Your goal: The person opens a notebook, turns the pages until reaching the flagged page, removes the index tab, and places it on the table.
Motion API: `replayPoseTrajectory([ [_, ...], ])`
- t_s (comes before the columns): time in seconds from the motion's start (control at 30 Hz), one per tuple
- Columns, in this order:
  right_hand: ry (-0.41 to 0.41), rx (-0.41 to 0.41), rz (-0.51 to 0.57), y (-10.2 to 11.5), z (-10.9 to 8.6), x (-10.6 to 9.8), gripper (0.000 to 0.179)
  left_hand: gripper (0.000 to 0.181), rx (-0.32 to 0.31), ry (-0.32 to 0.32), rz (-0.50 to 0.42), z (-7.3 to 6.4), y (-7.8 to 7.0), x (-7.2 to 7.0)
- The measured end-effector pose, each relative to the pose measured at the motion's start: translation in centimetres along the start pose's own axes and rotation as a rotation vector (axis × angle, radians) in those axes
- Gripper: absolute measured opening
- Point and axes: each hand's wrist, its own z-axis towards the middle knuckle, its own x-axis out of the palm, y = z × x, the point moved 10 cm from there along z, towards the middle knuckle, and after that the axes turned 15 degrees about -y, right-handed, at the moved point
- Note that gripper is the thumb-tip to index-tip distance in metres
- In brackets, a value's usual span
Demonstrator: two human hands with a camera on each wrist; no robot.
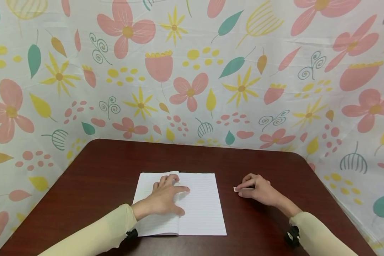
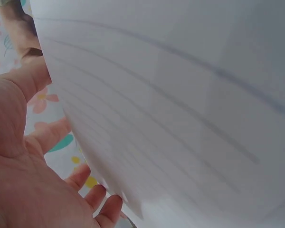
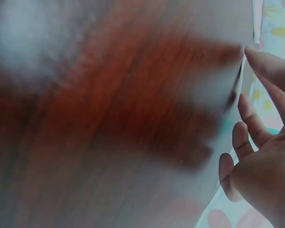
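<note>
An open lined notebook (image 1: 201,209) lies flat on the dark wooden table. My left hand (image 1: 163,197) rests over its left page and centre fold, fingers spread, with the thumb and index reaching onto the right page. In the left wrist view, the ruled paper (image 2: 156,118) fills most of the picture beside the fingers. To the right of the notebook, my right hand (image 1: 259,190) pinches a small whitish piece (image 1: 235,189) between thumb and index finger, low at the tabletop. Most of that piece is covered by the fingertips, and its kind cannot be made out.
The dark brown table (image 1: 115,156) has a glossy surface, with reflections in the right wrist view. A white cloth (image 1: 192,71) printed with flowers and leaves hangs behind the table and along both sides.
</note>
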Motion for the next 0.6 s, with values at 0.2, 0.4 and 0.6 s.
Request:
replayPoseTrajectory([
  [0.2,-0.008,0.069,0.004,0.1,-0.4,-0.4,0.018,0.067,0.003,-0.042,0.008,-0.1,0.1,-0.2],
  [0.4,-0.026,0.054,0.015,1.6,-0.8,-0.5,0.022,0.065,-0.008,-0.069,-0.018,-0.4,-0.7,-1.4],
  [0.6,-0.059,0.027,0.055,3.8,-1.5,-1.2,0.022,0.059,-0.016,-0.114,-0.012,-0.9,-0.7,-2.6],
])
